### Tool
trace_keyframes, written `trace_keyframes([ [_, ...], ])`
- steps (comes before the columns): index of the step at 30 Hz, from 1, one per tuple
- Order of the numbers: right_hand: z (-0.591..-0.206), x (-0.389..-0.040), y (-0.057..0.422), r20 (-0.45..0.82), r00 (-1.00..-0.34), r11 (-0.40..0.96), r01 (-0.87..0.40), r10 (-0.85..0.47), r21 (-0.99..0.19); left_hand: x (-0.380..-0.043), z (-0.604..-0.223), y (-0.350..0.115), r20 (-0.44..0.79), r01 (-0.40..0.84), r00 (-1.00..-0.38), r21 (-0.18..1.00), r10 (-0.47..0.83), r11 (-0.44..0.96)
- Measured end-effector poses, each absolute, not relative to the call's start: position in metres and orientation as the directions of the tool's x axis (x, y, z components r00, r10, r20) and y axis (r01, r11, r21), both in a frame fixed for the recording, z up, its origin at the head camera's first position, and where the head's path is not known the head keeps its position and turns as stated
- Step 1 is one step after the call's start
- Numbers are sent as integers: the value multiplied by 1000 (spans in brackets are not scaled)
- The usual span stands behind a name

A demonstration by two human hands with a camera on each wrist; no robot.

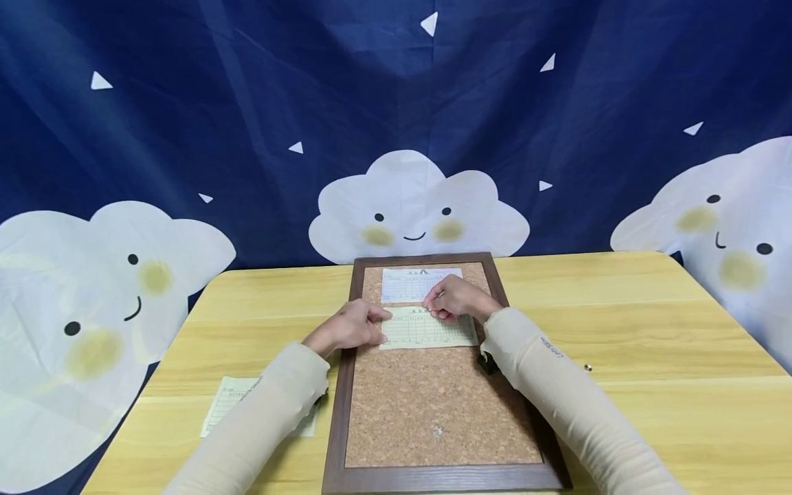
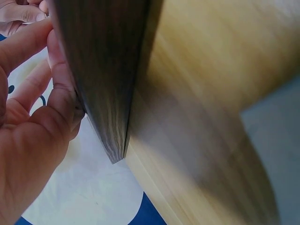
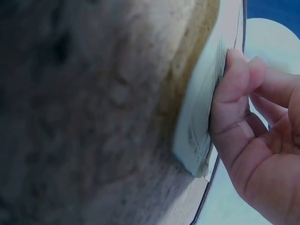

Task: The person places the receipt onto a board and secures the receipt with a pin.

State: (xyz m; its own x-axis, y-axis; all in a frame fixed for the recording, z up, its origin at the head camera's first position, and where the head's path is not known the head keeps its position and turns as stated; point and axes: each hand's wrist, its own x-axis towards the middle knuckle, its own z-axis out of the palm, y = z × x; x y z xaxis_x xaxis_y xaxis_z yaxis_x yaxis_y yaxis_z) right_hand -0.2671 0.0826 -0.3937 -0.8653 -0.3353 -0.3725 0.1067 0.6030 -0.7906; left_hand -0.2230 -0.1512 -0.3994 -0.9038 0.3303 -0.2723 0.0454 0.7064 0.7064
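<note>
A corkboard [image 1: 442, 405] in a dark wooden frame lies on the table. On its upper part is a white printed form [image 1: 399, 285] with a small metal thumbtack [image 1: 423, 272] near its top edge. Just below lies a pale yellow-green form [image 1: 427, 330]. My right hand [image 1: 458, 298] pinches what looks like a thumbtack at that form's top middle; the fingertips mostly hide it. In the right wrist view the fingers [image 3: 229, 108] touch the paper, whose near edge lifts off the cork. My left hand [image 1: 353, 324] rests across the board's left side, fingertips touching the yellow-green form's left edge.
Another pale green form [image 1: 229, 399] lies on the table to the left, partly under my left forearm. A small shiny metal piece [image 1: 588, 367] sits on the wooden table [image 1: 680, 330] to the right. Behind the table hangs a dark blue cloth [image 1: 396, 82] with cloud prints.
</note>
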Motion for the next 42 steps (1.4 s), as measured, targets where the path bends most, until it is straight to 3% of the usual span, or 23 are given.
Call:
trace_keyframes([
  [42,-391,-267,79,-400,-862,604,144,-313,-784,-221,-397,-151,-240,74,-911,706,336,704],
])
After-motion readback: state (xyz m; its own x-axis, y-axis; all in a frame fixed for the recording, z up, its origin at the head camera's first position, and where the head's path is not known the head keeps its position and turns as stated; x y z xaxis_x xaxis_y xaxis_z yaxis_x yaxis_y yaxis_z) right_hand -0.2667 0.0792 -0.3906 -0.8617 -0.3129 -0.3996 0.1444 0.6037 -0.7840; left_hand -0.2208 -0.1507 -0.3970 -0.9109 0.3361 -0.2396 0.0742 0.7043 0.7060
